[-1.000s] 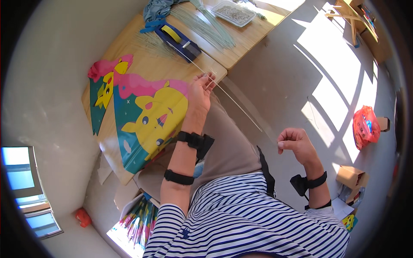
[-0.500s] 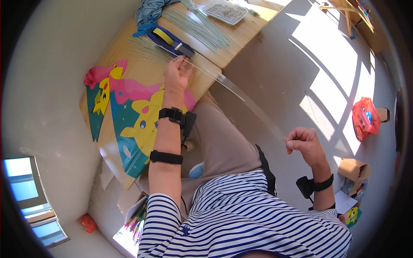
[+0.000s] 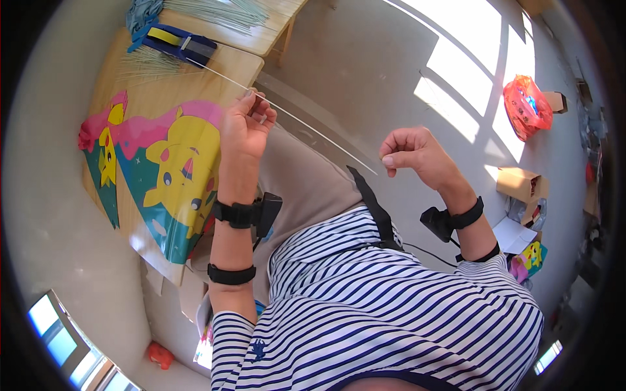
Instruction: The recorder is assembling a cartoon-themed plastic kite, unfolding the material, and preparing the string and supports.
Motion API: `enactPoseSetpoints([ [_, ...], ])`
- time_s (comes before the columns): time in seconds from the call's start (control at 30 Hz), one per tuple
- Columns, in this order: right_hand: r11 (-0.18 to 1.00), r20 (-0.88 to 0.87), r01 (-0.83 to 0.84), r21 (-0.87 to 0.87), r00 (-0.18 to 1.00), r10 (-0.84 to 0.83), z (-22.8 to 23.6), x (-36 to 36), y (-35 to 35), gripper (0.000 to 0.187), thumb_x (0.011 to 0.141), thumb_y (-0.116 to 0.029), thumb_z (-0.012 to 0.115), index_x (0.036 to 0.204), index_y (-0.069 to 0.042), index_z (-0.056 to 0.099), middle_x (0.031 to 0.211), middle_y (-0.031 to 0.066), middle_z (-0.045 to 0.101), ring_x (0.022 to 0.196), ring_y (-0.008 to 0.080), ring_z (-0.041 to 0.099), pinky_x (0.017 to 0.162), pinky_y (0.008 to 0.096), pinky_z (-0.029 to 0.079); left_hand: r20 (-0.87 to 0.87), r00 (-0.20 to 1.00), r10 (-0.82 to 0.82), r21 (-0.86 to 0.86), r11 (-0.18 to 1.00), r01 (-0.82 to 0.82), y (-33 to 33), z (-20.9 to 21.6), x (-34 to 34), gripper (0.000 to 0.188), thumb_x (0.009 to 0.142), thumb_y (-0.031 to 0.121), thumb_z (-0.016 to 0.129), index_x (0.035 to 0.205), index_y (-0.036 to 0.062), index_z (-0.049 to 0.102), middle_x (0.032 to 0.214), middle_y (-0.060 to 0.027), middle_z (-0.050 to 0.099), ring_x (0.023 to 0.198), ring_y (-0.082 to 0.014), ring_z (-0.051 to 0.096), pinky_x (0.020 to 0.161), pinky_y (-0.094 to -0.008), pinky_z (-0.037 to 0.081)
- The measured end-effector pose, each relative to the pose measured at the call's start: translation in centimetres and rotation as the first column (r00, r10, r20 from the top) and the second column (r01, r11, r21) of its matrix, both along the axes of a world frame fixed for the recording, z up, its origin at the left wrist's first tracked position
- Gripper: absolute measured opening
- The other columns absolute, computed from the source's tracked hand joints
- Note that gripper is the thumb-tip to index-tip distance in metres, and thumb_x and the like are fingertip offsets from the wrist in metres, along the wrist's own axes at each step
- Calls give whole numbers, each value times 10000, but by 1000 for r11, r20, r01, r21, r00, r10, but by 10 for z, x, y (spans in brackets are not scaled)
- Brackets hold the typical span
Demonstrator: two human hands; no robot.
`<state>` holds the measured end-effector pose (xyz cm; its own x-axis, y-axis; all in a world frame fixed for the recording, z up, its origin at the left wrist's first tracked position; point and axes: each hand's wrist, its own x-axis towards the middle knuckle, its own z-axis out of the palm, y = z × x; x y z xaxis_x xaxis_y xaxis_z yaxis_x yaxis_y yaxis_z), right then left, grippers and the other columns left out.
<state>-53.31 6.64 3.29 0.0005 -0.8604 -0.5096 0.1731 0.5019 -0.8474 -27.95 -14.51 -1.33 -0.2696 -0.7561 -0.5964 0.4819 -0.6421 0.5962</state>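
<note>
My left hand (image 3: 246,127) is raised past the table's near right edge, its fingertips pinched on a long thin pale stick (image 3: 313,131). The stick slants from beside the blue tape dispenser (image 3: 179,44), with its yellow roll, down toward my right hand. My right hand (image 3: 417,155) is closed, thumb against curled fingers, above my lap's right side. The clear tape it was pulling is now almost invisible at its fingertips. Left of my left arm, a triangular sheet (image 3: 140,179) with a yellow cartoon figure, pink and green, lies on the table (image 3: 151,255).
More thin sticks (image 3: 153,64) lie beside the dispenser, and a bundle (image 3: 222,13) is on the far table. A smaller printed sheet (image 3: 107,156) lies at the left. On the floor at right are a red plastic bag (image 3: 527,107) and a cardboard box (image 3: 518,184).
My view has shifted, so the table sits further left. The tape strip, broad and shiny before, hardly shows now. Both hands appear closer together, the right one nearer the stick's lower end.
</note>
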Motion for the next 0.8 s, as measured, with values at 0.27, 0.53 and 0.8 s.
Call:
enactPoseSetpoints([
  [0.27, 999, 5, 28, 22, 1000, -28, -1, 3, 1, 56, 820, -11, 693, 860, 13, 663, 749, 45, 649, 657, 131, 637, 643, 259, 526, 0, 1000, -3, 11, 1000, 3, 3, 5, -10, 70, 980, 56, 557, 1015, 7, 594, 920, -98, 615, 820, -187, 577, 752, -365, 516],
  [0.53, 1000, -42, 2, 7, 999, -1, -3, 2, 0, 67, 808, -20, 684, 861, 10, 658, 737, 47, 649, 654, 133, 638, 645, 260, 519, 40, 999, -29, -43, 999, 30, 0, 5, -11, 81, 984, 54, 533, 1023, 16, 593, 932, -90, 641, 840, -184, 607, 774, -364, 529],
  [0.8, 1000, -48, 2, -21, 999, -3, 8, -2, 0, 49, 814, -12, 676, 849, 13, 653, 738, 43, 642, 654, 129, 637, 640, 259, 519, 102, 976, 192, -352, 925, -145, -93, -2, 16, 219, 967, 35, 558, 1183, 3, 536, 1242, -139, 600, 1195, -259, 566, 1056, -452, 409],
])
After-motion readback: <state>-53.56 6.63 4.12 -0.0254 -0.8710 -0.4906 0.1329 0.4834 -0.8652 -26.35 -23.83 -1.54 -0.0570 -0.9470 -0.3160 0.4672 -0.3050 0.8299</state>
